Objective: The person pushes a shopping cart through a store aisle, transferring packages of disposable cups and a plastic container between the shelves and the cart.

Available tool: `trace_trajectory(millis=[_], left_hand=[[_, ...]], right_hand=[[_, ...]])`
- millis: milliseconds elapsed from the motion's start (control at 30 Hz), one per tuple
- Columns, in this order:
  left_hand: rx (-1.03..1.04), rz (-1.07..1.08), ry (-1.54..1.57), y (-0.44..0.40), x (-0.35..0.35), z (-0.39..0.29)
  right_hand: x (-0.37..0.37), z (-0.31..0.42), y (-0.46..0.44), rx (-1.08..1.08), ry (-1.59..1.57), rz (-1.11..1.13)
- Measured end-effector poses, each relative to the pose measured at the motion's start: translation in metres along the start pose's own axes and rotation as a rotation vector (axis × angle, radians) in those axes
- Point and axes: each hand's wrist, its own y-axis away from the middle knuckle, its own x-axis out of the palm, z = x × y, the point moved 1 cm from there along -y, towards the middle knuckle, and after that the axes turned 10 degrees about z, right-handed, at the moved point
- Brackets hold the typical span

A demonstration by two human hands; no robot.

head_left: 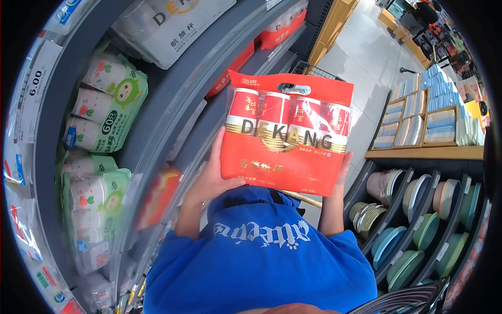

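Between my two hands is a red pack of paper cups (285,162), lettered DEKANG, with red and white cups showing through its clear window. It faces me upright in front of my blue top, and a handle hole is cut in its top flap. My left hand (212,172) grips the lower left side, thumb across the front. Around the lower right edge my right hand (337,178) is closed, its fingers mostly hidden behind the pack.
Dark shelves (172,99) on the left hold green cup packs (120,104), a white DEKANG pack (172,31) and red packs (285,31). At right, a rack of bowls (384,186) stands below folded towels (439,125). A tiled floor (361,57) runs between.
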Motion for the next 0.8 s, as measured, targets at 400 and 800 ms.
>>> trace_trajectory(millis=[400, 800], left_hand=[[-0.063, -0.075, 0.037, -0.004, 0.004, -0.002], [-0.081, -0.104, 0.024, -0.007, 0.005, 0.005]], right_hand=[[-0.006, -0.004, -0.005, -0.051, -0.069, 0.018], [0.010, -0.007, -0.016, -0.071, -0.303, 0.096]])
